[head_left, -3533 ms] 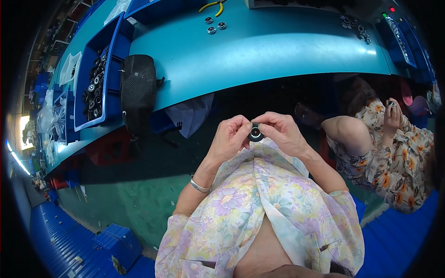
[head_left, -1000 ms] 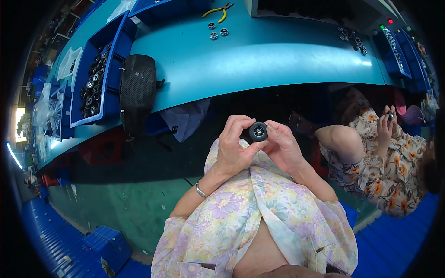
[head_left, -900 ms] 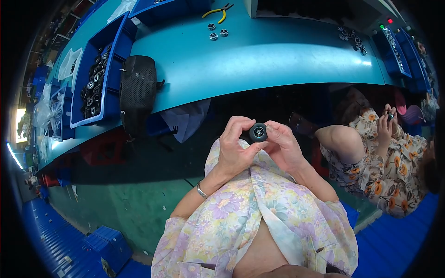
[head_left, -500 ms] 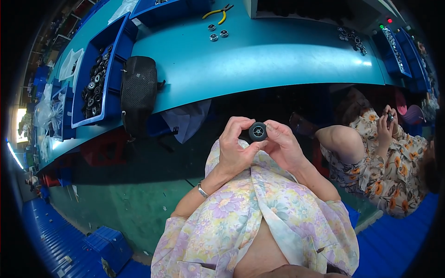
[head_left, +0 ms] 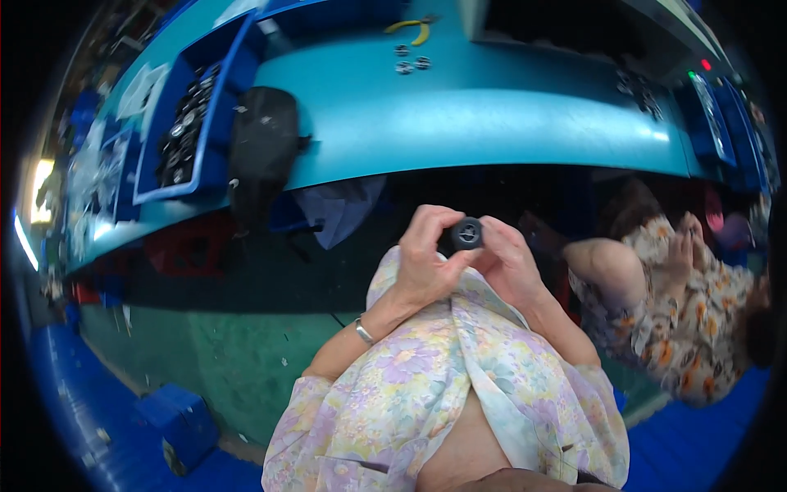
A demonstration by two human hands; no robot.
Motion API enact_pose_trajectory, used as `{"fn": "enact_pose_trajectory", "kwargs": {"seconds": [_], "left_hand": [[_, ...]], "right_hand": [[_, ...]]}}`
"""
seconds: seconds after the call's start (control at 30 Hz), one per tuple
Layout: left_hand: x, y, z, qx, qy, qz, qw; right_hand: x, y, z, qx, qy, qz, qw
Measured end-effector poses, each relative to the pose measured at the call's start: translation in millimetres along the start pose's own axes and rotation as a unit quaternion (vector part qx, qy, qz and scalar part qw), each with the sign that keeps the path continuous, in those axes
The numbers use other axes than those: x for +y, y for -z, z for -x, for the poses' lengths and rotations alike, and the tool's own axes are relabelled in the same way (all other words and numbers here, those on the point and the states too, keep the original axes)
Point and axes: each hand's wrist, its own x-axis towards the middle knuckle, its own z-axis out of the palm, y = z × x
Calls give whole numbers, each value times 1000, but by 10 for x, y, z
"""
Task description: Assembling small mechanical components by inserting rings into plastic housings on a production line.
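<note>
Between my two hands, above my lap, is a small black toy wheel with a silver spoked hub that faces up toward me. My left hand (head_left: 428, 264) has its thumb and fingers curled round the left side of the wheel (head_left: 467, 234). On the other side my right hand (head_left: 510, 261) pinches the wheel, its thumb at the rim and its other fingers mostly hidden behind. A metal bracelet (head_left: 363, 330) is on my left wrist.
Beyond my hands runs a teal workbench (head_left: 369, 135). On it are yellow-handled pliers (head_left: 420, 33), several small silver rims (head_left: 403, 67), a blue bin (head_left: 168, 195) of black wheels and a dark bag-like object (head_left: 262, 148). At right sits another person (head_left: 680, 320) in floral clothing.
The whole view has shifted, so the bench and its things sit farther right and lower; the picture is slightly blurred. Both hands keep their hold, and the wheel appears slightly tilted.
</note>
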Motion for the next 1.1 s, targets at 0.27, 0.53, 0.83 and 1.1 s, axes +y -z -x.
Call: {"fn": "enact_pose_trajectory", "kwargs": {"seconds": [0.27,0.53,0.83,1.1], "left_hand": [[-91,585,-197,63,-33,-46,996],[-129,2889,-1118,310,-60,-419,851],[-504,2462,-1037,154,-45,-390,907],[-296,680,-492,-94,-116,-206,967]], "right_hand": [[127,262,112,71,35,48,996],[113,390,115,88,28,22,995],[206,418,142,152,26,12,988],[228,441,42,161,22,57,985]]}}
